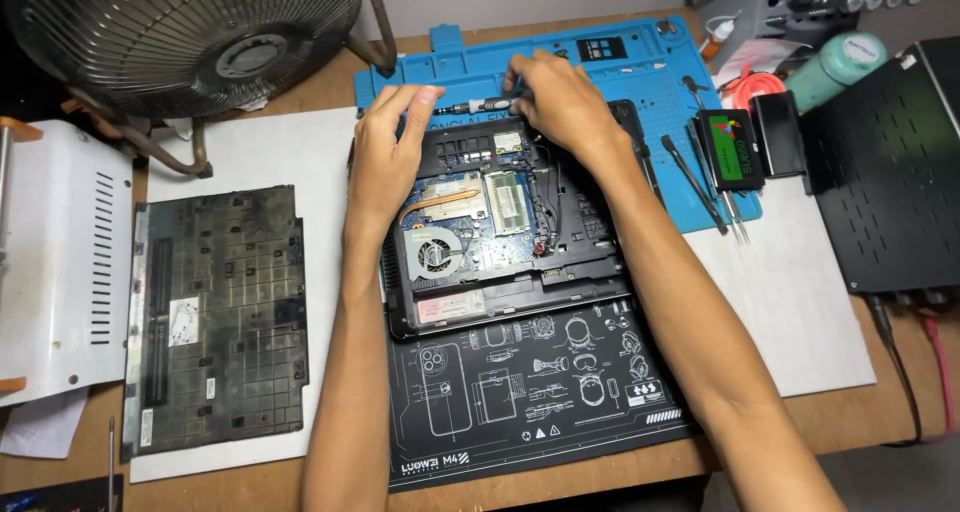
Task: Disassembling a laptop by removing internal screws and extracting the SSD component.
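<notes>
The opened laptop (505,232) lies at the centre of the frame, its matte black plastic shell bared to a blue circuit board, a copper heat pipe and a round grey fan. It rests partly on a black printed work mat (530,392) and partly on a blue rubbery repair mat (640,62) with moulded trays.

My left hand (385,157) comes up from the lower centre, wrist straight, thumb and forefinger pinching the rear end of a slim metal screwdriver (480,105) that lies level across the laptop's upper edge. My right hand (560,97) arches over from the right, fingers curled down and gripping the same screwdriver near its tip.

At the left, the removed bottom cover (220,322), dusty black and ribbed, lies flat on white paper. A wire-grilled fan (190,22) fills the upper left. To the right of my right forearm lie 2 thin tweezers (700,187) and a small black drive (730,150) with a green label, with a black metal box (890,162) at the right edge
</notes>
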